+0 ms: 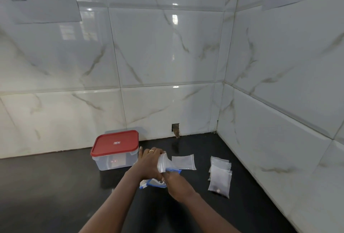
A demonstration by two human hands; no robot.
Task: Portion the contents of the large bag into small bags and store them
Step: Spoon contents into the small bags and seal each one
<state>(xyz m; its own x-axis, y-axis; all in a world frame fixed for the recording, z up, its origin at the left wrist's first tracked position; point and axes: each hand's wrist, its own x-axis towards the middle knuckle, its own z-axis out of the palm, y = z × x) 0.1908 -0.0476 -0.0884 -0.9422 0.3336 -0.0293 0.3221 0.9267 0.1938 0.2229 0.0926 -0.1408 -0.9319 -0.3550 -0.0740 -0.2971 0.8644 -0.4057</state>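
Two hands on one small zip bag [164, 162], held just above blue-edged large bag [172, 171] on black counter [55, 195], between red-lidded container [115, 149] and stack of filled bags [220, 177]. L hand [149, 162] curled round bag's upper part; R hand [176, 183] at lower end, fingers bunched, pinching or not: can't tell. Best held mouth-up & spread wide over large bag to catch spills; steady w/ L, feed w/ R. Long axis near upright, top end tipped slightly twd wall; mouth prob. at top, not certain. Flat small bag [183, 162] just beside.
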